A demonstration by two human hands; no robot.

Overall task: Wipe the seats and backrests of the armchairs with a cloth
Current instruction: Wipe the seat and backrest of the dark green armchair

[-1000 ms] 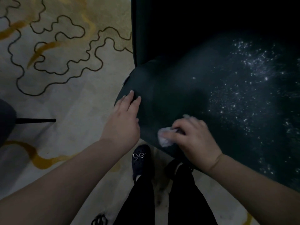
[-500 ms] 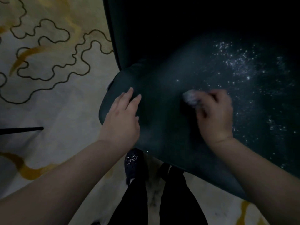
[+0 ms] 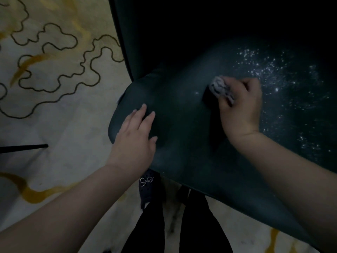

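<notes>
Pale carpet (image 3: pixel 60 128) with dark wavy outlines and ochre streaks is lying under a dark green armchair seat (image 3: pixel 182 128), which is glinting with white specks (image 3: pixel 273 75) at right. Left hand (image 3: pixel 135 136) is resting flat on the seat's front corner, fingers straight and slightly apart. Right hand (image 3: pixel 240 106) is gripping a crumpled pale cloth (image 3: pixel 219 85), fingers curled round it, against the seat's middle. A dark shoe (image 3: pixel 148 187) is standing below the seat edge.

The cloth (image 3: pixel 219 86), bunched in the right hand (image 3: pixel 240 106), is carried from the near edge of the seat (image 3: pixel 178 110) to a spot further in, away from the left hand (image 3: pixel 135 136).
</notes>
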